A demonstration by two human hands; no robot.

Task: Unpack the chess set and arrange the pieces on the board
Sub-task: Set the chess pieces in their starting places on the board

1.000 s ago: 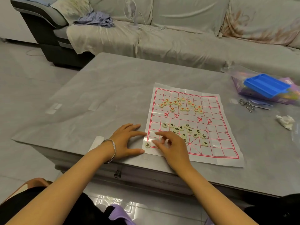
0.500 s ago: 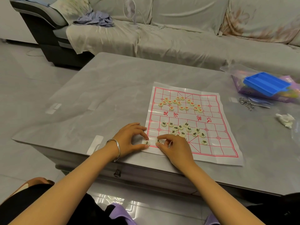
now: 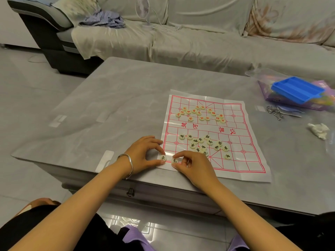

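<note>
Soft indoor light, wide-angle edge distortion

Looks like a home living room. Has a long sofa under loose pale covers along the far side, with a crumpled striped cloth lying on the seat and a small white fan standing there. Sets a low grey marble-patterned worktop just before it, over a glossy grey tiled floor. Carries household clutter at the right: a blue plastic tray, a crumpled tissue.
</note>
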